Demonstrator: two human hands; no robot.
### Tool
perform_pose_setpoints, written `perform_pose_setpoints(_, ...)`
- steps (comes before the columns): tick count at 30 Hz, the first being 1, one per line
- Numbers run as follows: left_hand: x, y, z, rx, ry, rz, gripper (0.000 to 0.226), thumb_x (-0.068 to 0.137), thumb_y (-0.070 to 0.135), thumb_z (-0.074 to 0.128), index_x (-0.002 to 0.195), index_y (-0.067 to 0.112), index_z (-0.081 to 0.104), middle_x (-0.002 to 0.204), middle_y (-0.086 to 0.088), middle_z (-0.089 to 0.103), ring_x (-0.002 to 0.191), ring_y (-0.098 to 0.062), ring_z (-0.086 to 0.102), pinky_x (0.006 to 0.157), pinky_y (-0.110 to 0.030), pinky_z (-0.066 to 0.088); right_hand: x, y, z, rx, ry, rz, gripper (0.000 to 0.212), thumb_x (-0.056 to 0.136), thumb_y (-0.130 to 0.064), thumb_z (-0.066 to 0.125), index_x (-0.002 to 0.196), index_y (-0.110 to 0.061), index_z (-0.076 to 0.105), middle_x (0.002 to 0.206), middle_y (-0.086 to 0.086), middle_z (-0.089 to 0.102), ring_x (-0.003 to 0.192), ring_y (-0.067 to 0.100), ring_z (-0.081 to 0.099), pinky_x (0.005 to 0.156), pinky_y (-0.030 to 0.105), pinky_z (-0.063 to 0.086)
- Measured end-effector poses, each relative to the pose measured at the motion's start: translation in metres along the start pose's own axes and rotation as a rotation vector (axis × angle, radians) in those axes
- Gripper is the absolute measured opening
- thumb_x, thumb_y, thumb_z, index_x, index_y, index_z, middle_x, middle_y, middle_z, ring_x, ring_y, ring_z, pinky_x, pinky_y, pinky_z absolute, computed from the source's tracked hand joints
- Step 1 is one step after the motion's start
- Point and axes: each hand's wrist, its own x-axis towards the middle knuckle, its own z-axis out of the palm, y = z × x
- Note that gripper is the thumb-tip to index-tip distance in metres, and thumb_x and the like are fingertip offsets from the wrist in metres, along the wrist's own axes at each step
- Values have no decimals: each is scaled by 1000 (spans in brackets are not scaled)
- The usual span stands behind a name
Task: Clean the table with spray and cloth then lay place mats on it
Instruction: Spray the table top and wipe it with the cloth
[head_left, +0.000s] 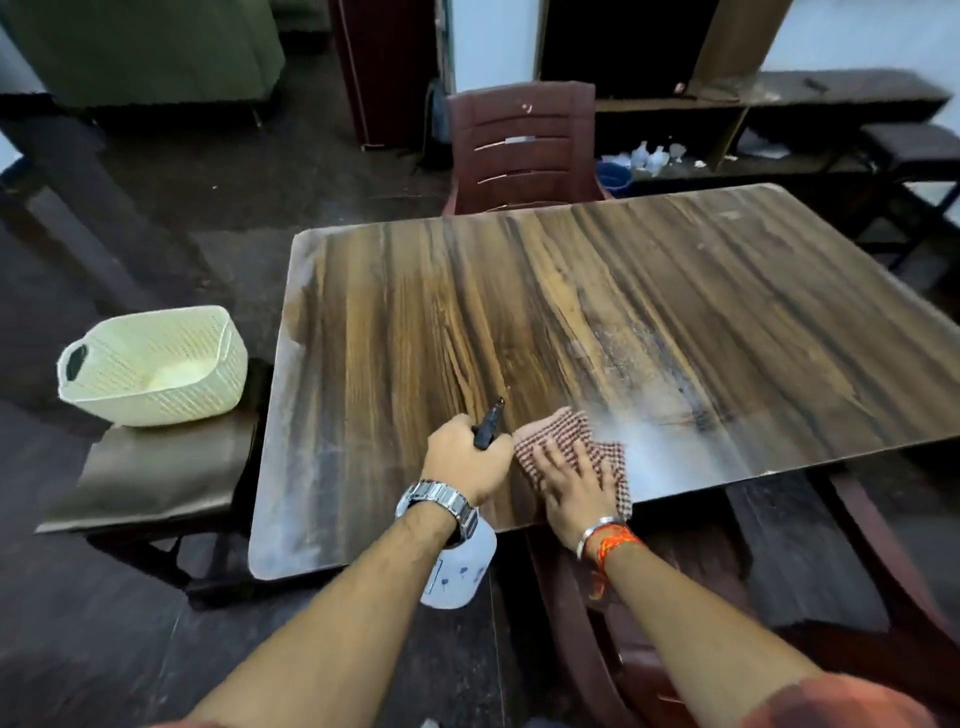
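From my head view I am looking down on a dim room with a dark floor, and a wood-grain table (467, 291) fills the middle of it. A brown chair (522, 150) stands at its far edge, and behind that a low shelf (727, 109) holds some small pale bottles, too blurred for me to tell more. To the left, just beside the table, a cream basket (156, 364) sits on a dark stool (156, 473). My left hand (465, 457), with a metal watch (439, 504) on the wrist, is curled tight round the head of the spray bottle (460, 571). Its black nozzle (491, 423) pokes out past my knuckles over the tabletop, and the whitish body hangs below my wrist, off the near edge. My right hand (574, 483) lies flat with straight, spread fingers (550, 457), pressing down on the checked cloth (556, 428). The cloth rests on the table near its front edge, just beside the nozzle. A pale, misty wet patch (670, 441) spreads on the surface to the right of the cloth. A silver bangle and orange thread (608, 538) circle my right wrist, and below that forearm I see another brown chair (675, 654) tucked toward the table.
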Motion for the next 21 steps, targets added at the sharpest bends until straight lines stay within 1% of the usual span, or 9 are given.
perform_pose_setpoints(3,18,14,-2,25,-75,32,25,65,40,55,65,16,50,66,-1,59,52,-19,51,47,-26,35,-2,4,-5,58,-11,-19,55,96,-36,36,145,-50,16,156,-26,6,146,11,-9,113,41,-13)
perform_pose_setpoints(5,32,25,1,55,-119,59,26,64,41,53,63,15,48,64,-3,59,51,-23,50,48,-28,39,-2,5,-6,47,-8,-20,56,96,-37,35,145,-53,13,155,-29,1,145,9,-12,112,39,-16)
perform_pose_setpoints(8,52,35,8,103,-159,91,27,64,41,52,62,14,45,62,-3,57,51,-22,47,48,-29,39,4,9,-4,58,16,16,56,95,-41,29,144,-55,6,153,-31,-5,144,7,-15,111,36,-19)
perform_pose_setpoints(11,81,39,14,102,-224,53,24,65,39,53,66,15,46,66,-2,57,51,-21,48,50,-28,40,33,30,-16,91,91,194,53,97,-45,23,145,-53,2,155,-28,-5,144,7,-13,114,40,-14)
perform_pose_setpoints(14,114,41,12,159,-252,60,24,70,38,55,70,15,49,69,-3,59,54,-20,50,50,-28,36,69,69,-40,119,149,383,53,98,-44,20,148,-46,1,156,-23,-6,146,14,-10,115,46,-9)
perform_pose_setpoints(16,133,40,8,161,-246,62,23,72,37,57,70,15,51,69,-2,61,54,-19,51,49,-27,34,89,103,-54,146,193,548,55,98,-42,22,150,-39,3,158,-19,-5,147,17,-9,115,49,-7)
perform_pose_setpoints(19,168,46,1,169,-227,33,21,71,37,58,72,17,54,69,-3,64,56,-20,58,50,-27,37,125,142,-74,173,287,791,58,97,-37,26,152,-31,8,160,-13,-1,147,23,-8,117,52,-3)
perform_pose_setpoints(20,179,48,-2,171,-222,29,21,72,37,58,72,17,55,69,-3,65,57,-21,59,50,-27,37,140,147,-81,196,296,840,59,96,-37,27,152,-29,9,160,-12,-1,147,24,-7,117,52,-3)
perform_pose_setpoints(21,189,50,-4,175,-216,32,21,72,37,58,73,17,56,70,-3,65,57,-22,60,50,-27,37,157,149,-87,237,263,847,59,97,-36,29,152,-25,12,160,-10,2,147,26,-3,117,50,-2)
